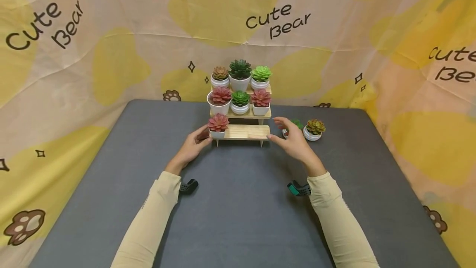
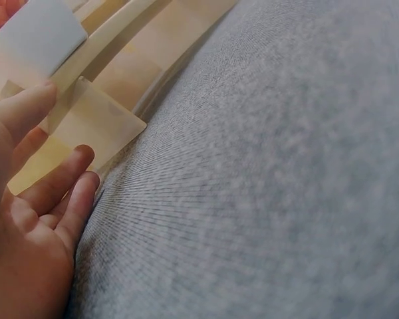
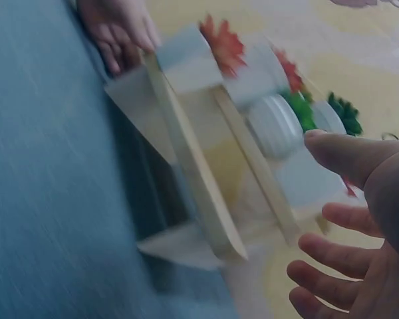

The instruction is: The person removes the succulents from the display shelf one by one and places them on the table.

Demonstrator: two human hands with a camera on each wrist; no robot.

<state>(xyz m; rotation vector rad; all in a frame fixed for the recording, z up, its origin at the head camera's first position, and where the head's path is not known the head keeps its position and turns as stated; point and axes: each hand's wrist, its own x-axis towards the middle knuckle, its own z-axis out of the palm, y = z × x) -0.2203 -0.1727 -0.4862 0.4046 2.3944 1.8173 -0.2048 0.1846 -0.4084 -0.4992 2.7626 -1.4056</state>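
Observation:
A three-step wooden stand (image 1: pixel 247 132) holds several potted artificial succulents. At the left end of its lowest step sits a red succulent in a white pot (image 1: pixel 218 126). My left hand (image 1: pixel 193 144) is at that end; in the left wrist view its thumb (image 2: pixel 28 109) touches the step's corner beside the pot, its other fingers loosely bent near the side leg (image 2: pixel 96 126). By the stand's right end, my right hand (image 1: pixel 293 139) is spread with nothing in it. It stands apart from the step in the right wrist view and partly hides a green succulent (image 1: pixel 297 124) in the head view.
To the right of my right hand stands a yellow-brown succulent (image 1: pixel 314 129) in a white pot. The middle and top steps each bear a row of succulents, including a tall dark green one (image 1: pixel 240 71). A patterned cloth (image 1: pixel 334 24) hangs behind the grey table (image 1: pixel 238 210).

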